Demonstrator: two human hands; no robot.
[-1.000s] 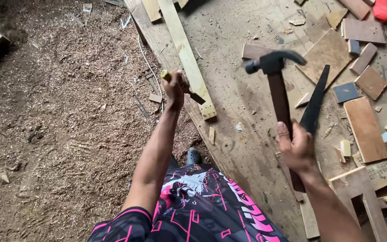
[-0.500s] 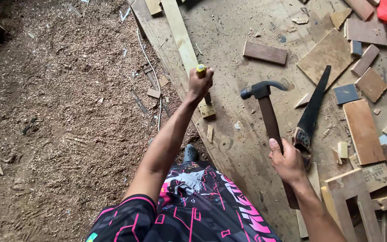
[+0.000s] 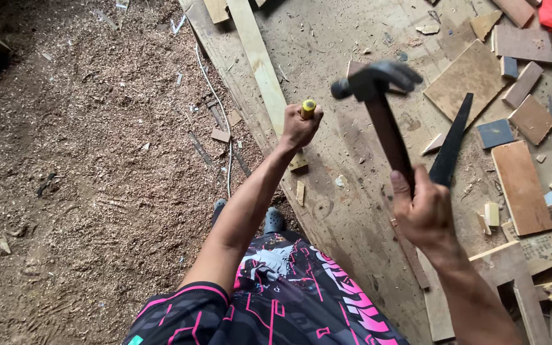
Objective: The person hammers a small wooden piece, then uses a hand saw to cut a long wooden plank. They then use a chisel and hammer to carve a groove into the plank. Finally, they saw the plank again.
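The left hand (image 3: 299,126) is closed in a fist round a tool with a yellow handle (image 3: 308,108) — only the yellow butt shows above the knuckles, and the working end is hidden under the hand. That fist sits over the lower end of a pale wooden strip (image 3: 262,64), which runs up and away across the plywood surface (image 3: 327,38). The right hand (image 3: 424,211) is wrapped tight round the dark wooden shaft of a claw hammer (image 3: 378,80); the hammer is raised off the surface and its steel head is blurred, lying just to the right of the yellow handle and a little above it. Right of the hammer shaft a long black wedge-shaped piece (image 3: 453,137) lies flat on the surface. Farther right of the hammer are scattered offcuts — a large square of brown board (image 3: 471,80), a long reddish-brown board (image 3: 520,185), a small dark blue-grey square (image 3: 494,133). Left of the pale wooden strip the surface ends, and the floor there is covered in sawdust (image 3: 84,166), with a thin white cord (image 3: 221,121) trailing over it near the surface's edge. Below the hammer, the person's black and pink patterned shirt (image 3: 288,300) fills the bottom of the view.
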